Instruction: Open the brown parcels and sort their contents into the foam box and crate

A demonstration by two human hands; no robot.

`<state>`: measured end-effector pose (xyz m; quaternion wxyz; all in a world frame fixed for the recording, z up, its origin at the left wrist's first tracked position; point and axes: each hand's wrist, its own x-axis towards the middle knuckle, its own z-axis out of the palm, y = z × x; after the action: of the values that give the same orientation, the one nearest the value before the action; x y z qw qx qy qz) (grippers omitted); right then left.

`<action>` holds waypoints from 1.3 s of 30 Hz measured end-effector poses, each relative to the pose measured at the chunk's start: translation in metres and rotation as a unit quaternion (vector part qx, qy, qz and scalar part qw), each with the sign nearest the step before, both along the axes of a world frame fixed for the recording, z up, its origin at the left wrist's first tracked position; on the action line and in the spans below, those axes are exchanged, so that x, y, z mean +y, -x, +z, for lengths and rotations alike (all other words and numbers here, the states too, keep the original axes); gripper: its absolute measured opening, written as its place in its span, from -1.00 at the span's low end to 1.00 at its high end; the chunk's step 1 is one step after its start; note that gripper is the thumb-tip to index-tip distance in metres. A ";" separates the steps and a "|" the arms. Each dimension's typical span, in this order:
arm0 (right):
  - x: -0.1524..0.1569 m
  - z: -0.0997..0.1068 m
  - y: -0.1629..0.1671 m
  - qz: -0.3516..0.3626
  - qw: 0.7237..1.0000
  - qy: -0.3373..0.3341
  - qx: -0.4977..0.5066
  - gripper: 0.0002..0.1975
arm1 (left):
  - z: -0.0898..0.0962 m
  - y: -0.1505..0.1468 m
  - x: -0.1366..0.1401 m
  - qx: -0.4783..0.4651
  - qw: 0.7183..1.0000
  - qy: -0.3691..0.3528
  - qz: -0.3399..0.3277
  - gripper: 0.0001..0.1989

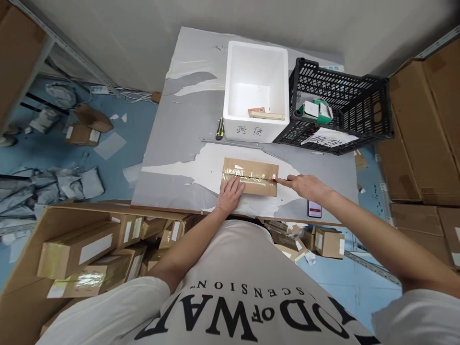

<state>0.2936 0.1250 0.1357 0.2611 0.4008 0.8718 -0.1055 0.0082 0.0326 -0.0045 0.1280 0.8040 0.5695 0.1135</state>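
A brown cardboard box (256, 168) with clear tape lies flat on the worn table, and a dark line runs lengthwise along its taped seam. My left hand (230, 193) rests on the left front part of the box, fingers stretched over it. At the box's right end, my right hand (305, 186) is closed around a small box cutter (273, 180); only a bit of red and black shows, touching the seam, and the rest is mostly hidden. Behind the box lies a yellow-and-black utility knife (220, 128). A phone (314, 209) lies near the front edge, below my right hand.
A white foam box (257, 130) holding a few flat items stands behind, beside a black plastic crate (373, 120) with small green-and-white boxes (324, 111). At front left, a large carton (25, 249) is full of parcels. Stacked cartons (406, 143) stand right.
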 end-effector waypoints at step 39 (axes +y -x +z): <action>-0.099 -0.096 -0.024 -0.534 0.652 0.139 0.520 -0.28 | 0.055 0.003 0.067 0.116 0.987 0.105 -0.028 0.26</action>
<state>0.3173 0.0257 0.0392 -0.2840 0.6353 0.4752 -0.5384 0.0054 0.0995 0.0507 0.1479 0.8092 0.5669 -0.0447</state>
